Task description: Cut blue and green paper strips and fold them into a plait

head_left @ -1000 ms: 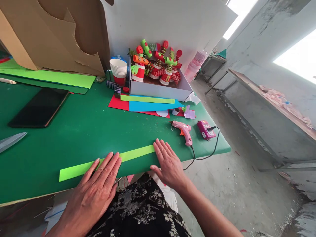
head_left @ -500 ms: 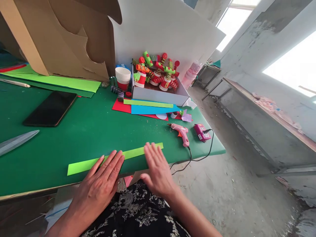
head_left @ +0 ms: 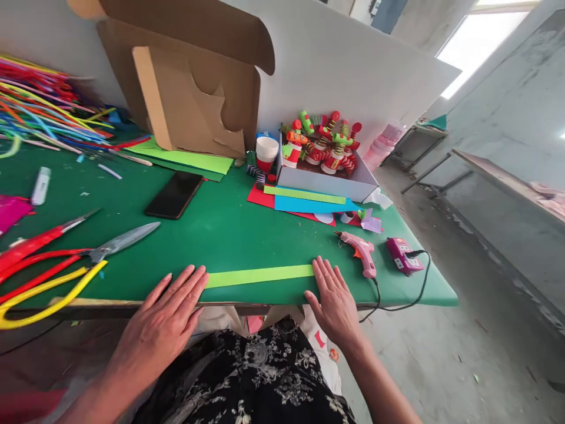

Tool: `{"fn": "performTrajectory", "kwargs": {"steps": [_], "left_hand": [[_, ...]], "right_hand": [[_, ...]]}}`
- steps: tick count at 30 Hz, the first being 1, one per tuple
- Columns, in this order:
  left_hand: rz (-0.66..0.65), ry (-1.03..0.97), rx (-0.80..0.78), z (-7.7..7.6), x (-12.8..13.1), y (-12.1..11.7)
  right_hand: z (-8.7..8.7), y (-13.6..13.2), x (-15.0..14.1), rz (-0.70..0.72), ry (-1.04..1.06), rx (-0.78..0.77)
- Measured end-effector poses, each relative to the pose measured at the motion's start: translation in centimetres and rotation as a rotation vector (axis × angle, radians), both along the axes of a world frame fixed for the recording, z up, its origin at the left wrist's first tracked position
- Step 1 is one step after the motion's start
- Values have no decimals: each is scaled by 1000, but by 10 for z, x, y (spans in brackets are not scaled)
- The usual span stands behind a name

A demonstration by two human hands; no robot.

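A long light-green paper strip (head_left: 260,275) lies flat along the front of the green table. My left hand (head_left: 165,309) rests palm down over its left end, fingers stretched out. At the other end, the fingers of my right hand (head_left: 333,300) lie flat on the strip's tip, with the thumb held apart. Both ends of the strip are hidden under my fingers. To the right of my right hand is a pink hot glue gun (head_left: 359,252) lying on its side. Left of my left hand lie scissors (head_left: 95,254) with red and yellow handles.
A white box (head_left: 326,181) of red and green paper figures stands at the back, beside stacked paper cups (head_left: 267,154). A phone (head_left: 174,194), coloured paper (head_left: 304,204), pipe cleaners (head_left: 39,112), an open cardboard box (head_left: 198,112) and a magenta power block (head_left: 404,256) surround the work area.
My hands have moved apart toward opposite ends of the strip. The view has swung left, bringing the scissors and pipe cleaners into sight.
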State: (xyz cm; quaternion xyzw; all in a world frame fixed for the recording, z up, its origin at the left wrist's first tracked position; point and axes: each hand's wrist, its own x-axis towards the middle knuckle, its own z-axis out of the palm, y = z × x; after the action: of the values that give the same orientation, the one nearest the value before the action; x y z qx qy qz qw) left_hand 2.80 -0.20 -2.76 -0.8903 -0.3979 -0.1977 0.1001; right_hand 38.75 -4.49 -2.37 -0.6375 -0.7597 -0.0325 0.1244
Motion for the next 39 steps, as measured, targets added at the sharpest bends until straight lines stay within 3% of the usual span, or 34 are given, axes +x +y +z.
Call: {"fn": "performTrajectory", "kwargs": {"steps": [5, 10, 13, 17, 20, 24, 28, 29, 31, 34, 37, 39], "left_hand": [[11, -56, 28, 0, -1, -1], [-58, -229, 36, -1, 2, 1], [-66, -253, -18, 3, 5, 7], [-123, -214, -37, 9, 11, 16], [-163, -225, 44, 12, 13, 15], [-154, -214, 166, 17, 28, -10], [-188, -212, 292, 7, 56, -52], [-237, -267, 255, 0, 59, -60], [-255, -459, 9, -16, 61, -68], [-56, -832, -486, -37, 57, -62], [-125, -815, -1078, -42, 61, -56], [-160, -731, -1241, -38, 70, -57]], "right_hand": [[4, 1, -7, -48, 82, 77], [26, -33, -55, 8, 487, 160], [25, -47, -98, 150, 777, -142], [8, -42, -135, -23, 1295, -434], [7, -36, -145, -126, 1585, -519], [15, -36, -152, -156, 1798, -517], [9, -37, -149, -152, 1804, -353], [7, -37, -146, -166, 1790, -302], [5, -40, -136, -209, 1797, -223], [9, -49, -128, -196, 1851, -207], [13, -57, -132, -88, 1860, -242], [12, -57, -136, -50, 1881, -259]]}}
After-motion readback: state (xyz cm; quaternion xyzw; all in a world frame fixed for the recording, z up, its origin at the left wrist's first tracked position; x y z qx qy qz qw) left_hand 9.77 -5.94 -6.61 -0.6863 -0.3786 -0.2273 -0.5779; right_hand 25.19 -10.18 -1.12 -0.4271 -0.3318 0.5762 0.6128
